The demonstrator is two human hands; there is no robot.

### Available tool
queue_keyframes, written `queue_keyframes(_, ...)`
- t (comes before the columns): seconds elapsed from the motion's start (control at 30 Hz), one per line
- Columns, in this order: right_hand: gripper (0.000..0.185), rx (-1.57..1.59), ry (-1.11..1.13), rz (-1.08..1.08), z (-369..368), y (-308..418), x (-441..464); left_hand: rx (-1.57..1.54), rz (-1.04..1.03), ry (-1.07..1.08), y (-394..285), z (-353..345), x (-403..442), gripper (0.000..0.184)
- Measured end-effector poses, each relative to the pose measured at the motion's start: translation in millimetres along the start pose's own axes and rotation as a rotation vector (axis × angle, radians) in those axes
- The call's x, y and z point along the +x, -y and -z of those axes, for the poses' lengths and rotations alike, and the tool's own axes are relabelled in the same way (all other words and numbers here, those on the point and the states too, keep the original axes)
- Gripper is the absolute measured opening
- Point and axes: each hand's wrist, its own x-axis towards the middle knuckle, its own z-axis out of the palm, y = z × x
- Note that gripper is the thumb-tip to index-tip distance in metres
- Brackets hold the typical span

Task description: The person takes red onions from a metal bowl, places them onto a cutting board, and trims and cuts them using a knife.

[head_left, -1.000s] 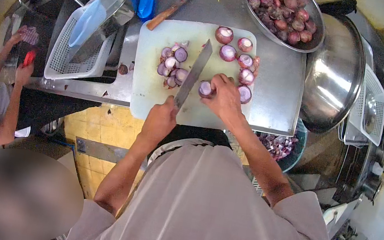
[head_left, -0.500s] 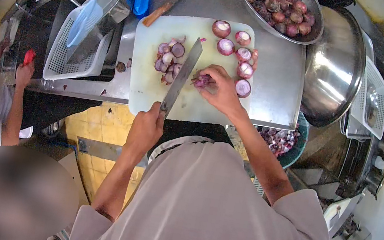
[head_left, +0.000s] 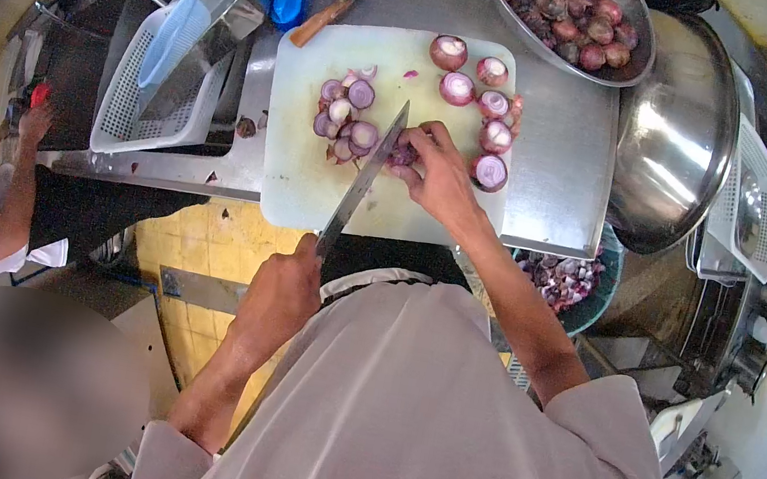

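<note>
A large knife (head_left: 365,180) is gripped by its handle in my left hand (head_left: 284,286), its blade slanting up over the white cutting board (head_left: 299,200). My right hand (head_left: 443,187) pinches a red onion (head_left: 404,155), partly hidden by the fingers, right beside the blade. Whether the edge has entered the onion I cannot tell. To the left of the blade lies a loose pile of cut onion ends (head_left: 338,114). Several red onions with cut tops (head_left: 457,89) stand along the board's right side.
A metal bowl of whole red onions (head_left: 596,32) stands at the back right, beside a large steel pot (head_left: 675,136). Behind the board lies a wooden-handled knife (head_left: 342,4). White basket (head_left: 118,129) at left; green tub of onion pieces (head_left: 603,292) below right. A co-worker's hand (head_left: 35,120) shows far left.
The knife has come right, from apart to close against the onion in my right hand. The co-worker's hand with a red object has shifted left.
</note>
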Motion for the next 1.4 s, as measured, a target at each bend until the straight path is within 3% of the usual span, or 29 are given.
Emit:
queue_keyframes(0.1,0.050,0.056,0.098,-0.059,-2,-2,0,0.003,-0.006,0.023,-1,-9,11,0.013)
queue_keyframes(0.33,0.050,0.006,-0.023,-0.010,-7,-7,-9,0.129,-0.054,-0.082,30,-89,71,0.011)
queue_keyframes(0.4,0.050,0.032,-0.040,-0.039,-4,-12,-14,0.022,-0.038,-0.085,30,-84,78,0.012)
queue_keyframes(0.53,0.046,-0.308,-0.095,-0.118,14,-18,-8,-0.096,-0.105,-0.136,49,-70,80,0.015)
queue_keyframes(0.67,0.036,-0.602,-0.381,-0.025,36,-36,19,-0.181,0.014,-0.087,58,-66,89,0.013)
queue_keyframes(0.77,0.038,-0.276,-0.398,-0.055,72,-28,41,-0.190,0.078,-0.110,43,-57,86,0.014)
queue_keyframes(0.93,0.039,-0.431,-0.669,-0.025,173,-130,121,-0.272,0.037,-0.077,48,-64,71,0.015)
queue_keyframes(1.0,0.039,-0.694,-0.803,-0.145,210,-148,147,-0.357,0.050,-0.056,55,-68,75,0.014)
queue_keyframes(1.03,0.039,-0.695,-0.813,-0.142,220,-158,157,-0.514,0.101,-0.049,49,-64,69,0.012)
queue_keyframes(1.1,0.040,-0.775,-0.596,-0.224,225,-199,168,-0.508,0.117,-0.058,44,-59,71,0.012)
queue_keyframes(1.13,0.040,-0.771,-0.597,-0.220,229,-214,174,-0.505,0.143,-0.068,43,-57,70,0.012)
queue_keyframes(1.2,0.062,-0.693,-0.356,-0.386,237,-227,181,-0.501,0.146,-0.053,39,-50,72,0.012)
queue_keyframes(1.23,0.064,-0.548,-0.339,-0.381,246,-228,181,-0.500,0.151,-0.033,38,-47,73,0.013)
queue_keyframes(1.27,0.065,-0.424,-0.430,-0.204,248,-220,171,-0.506,0.170,-0.046,46,-53,75,0.013)
queue_keyframes(1.3,0.066,-0.183,-0.434,-0.244,248,-223,169,-0.448,0.107,-0.075,61,-65,78,0.013)
queue_keyframes(1.33,0.060,0.418,-0.378,-0.275,241,-213,162,-0.390,0.047,-0.106,71,-70,78,0.013)
queue_keyframes(1.37,0.054,0.687,-0.308,-0.219,238,-165,142,-0.410,-0.013,-0.118,70,-69,76,0.015)
queue_keyframes(1.4,0.054,0.702,-0.275,-0.222,226,-136,127,-0.414,0.020,-0.131,74,-71,74,0.015)
